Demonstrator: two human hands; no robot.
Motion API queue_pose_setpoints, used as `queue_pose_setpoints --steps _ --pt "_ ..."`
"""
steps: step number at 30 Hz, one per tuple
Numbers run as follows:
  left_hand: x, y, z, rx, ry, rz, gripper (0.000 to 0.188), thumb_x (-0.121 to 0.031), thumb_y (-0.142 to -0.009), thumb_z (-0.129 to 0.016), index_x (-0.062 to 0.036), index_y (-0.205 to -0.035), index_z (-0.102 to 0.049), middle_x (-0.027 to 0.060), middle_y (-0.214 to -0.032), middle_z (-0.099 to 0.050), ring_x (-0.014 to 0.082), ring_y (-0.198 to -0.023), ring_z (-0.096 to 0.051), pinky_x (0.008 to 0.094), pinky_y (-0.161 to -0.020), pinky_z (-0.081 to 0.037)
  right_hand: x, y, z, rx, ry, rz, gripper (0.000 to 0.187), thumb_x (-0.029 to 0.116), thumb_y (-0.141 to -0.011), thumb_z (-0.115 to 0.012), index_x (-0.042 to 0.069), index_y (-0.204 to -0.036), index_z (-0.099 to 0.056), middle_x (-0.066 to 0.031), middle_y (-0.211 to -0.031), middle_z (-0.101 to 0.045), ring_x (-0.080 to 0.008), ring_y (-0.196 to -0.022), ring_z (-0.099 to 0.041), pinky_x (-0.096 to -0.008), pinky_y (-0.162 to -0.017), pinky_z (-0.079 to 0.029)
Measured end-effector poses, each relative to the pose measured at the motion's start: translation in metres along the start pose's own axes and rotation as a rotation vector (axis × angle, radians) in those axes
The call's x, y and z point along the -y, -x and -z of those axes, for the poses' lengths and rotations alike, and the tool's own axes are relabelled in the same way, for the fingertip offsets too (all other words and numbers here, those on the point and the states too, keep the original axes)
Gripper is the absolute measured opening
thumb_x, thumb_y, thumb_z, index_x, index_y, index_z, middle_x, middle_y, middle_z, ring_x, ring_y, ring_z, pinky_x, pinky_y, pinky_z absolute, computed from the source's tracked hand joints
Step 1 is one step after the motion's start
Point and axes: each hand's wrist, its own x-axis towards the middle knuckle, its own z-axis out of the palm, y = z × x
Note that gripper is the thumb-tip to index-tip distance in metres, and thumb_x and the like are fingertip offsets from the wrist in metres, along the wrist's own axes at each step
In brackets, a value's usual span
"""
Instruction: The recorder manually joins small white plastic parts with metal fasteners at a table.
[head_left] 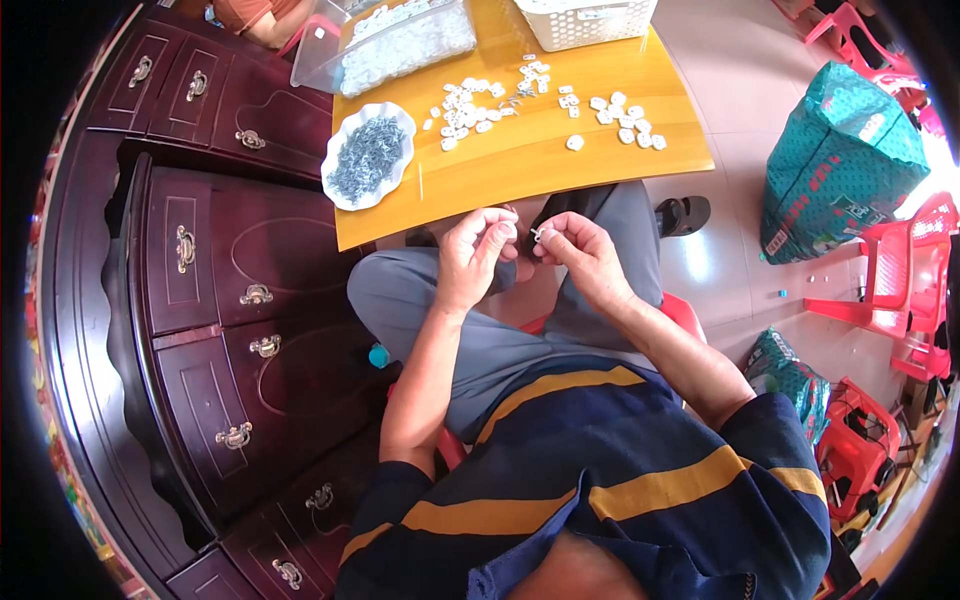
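Both my hands are raised over my lap, close together just off the table's near edge. My left hand (474, 258) is closed, its thumb and fingers pinching a small white plastic piece (509, 229). Facing it, my right hand (585, 256) pinches a tiny whitish part (537, 236) at its fingertips; its exact kind is too small to tell. Beyond them on the wooden table (520, 165) lie loose white plastic pieces (462, 108), with a few grey metal bits among them. A white scalloped dish (407, 172) at the left holds a heap of small grey metal pieces (366, 158).
A clear bin (318, 55) with bagged white parts and a white perforated basket (590, 28) stand at the table's far side. Dark wooden drawers (215, 240) line the left. Teal bags (840, 165) and red plastic chairs (890, 275) are at right. Another person's arm (280, 22) shows far left.
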Motion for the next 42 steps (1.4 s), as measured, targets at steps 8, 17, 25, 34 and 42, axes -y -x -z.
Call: queue_pose_setpoints --steps 8,17,25,34,42 --pt "-0.004 0.001 0.002 0.075 -0.096 -0.010 0.018 -0.008 -0.098 -0.061 0.0010 -0.111 -0.069 0.0051 -0.095 -0.069 0.0093 -0.073 -0.066 0.0231 -0.065 -0.055 -0.003 0.000 0.001 0.030 0.127 0.008 0.015 0.016 -0.101 -0.060 0.001 -0.104 -0.063 -0.0023 -0.089 -0.067 -0.0080 -0.082 -0.063 -0.0236 -0.077 -0.052" --pt "-0.011 -0.002 0.002 0.113 -0.196 -0.082 0.018 -0.006 -0.097 -0.061 0.0018 -0.111 -0.070 0.0073 -0.094 -0.068 0.0112 -0.072 -0.065 0.0239 -0.064 -0.054 -0.004 -0.001 0.000 0.027 0.123 0.013 0.016 0.016 -0.100 -0.060 0.000 -0.099 -0.063 -0.0026 -0.081 -0.066 -0.0078 -0.068 -0.061 -0.0225 -0.064 -0.051" --pt "-0.010 -0.003 0.004 0.166 -0.245 -0.111 0.019 -0.005 -0.097 -0.061 0.0013 -0.113 -0.070 0.0082 -0.094 -0.066 0.0119 -0.067 -0.063 0.0256 -0.063 -0.052 -0.001 0.000 -0.001 0.026 0.140 -0.006 0.015 0.015 -0.099 -0.060 0.000 -0.097 -0.063 -0.0026 -0.080 -0.066 -0.0082 -0.070 -0.062 -0.0222 -0.066 -0.052" --pt "-0.008 -0.005 0.004 0.182 -0.276 -0.133 0.019 -0.004 -0.096 -0.061 0.0011 -0.112 -0.070 0.0081 -0.092 -0.064 0.0126 -0.066 -0.063 0.0262 -0.063 -0.051 0.004 0.001 0.000 0.048 0.148 -0.040 0.015 0.017 -0.099 -0.061 0.002 -0.099 -0.064 -0.0014 -0.083 -0.066 -0.0071 -0.078 -0.061 -0.0233 -0.075 -0.050" --pt "-0.011 -0.006 0.001 0.199 -0.276 -0.121 0.019 -0.005 -0.097 -0.059 0.0006 -0.112 -0.070 0.0076 -0.088 -0.065 0.0137 -0.066 -0.065 0.0273 -0.064 -0.052 0.005 0.000 0.000 0.041 0.163 -0.041 0.016 0.017 -0.099 -0.062 0.001 -0.098 -0.064 -0.0012 -0.082 -0.065 -0.0071 -0.077 -0.059 -0.0233 -0.074 -0.050"
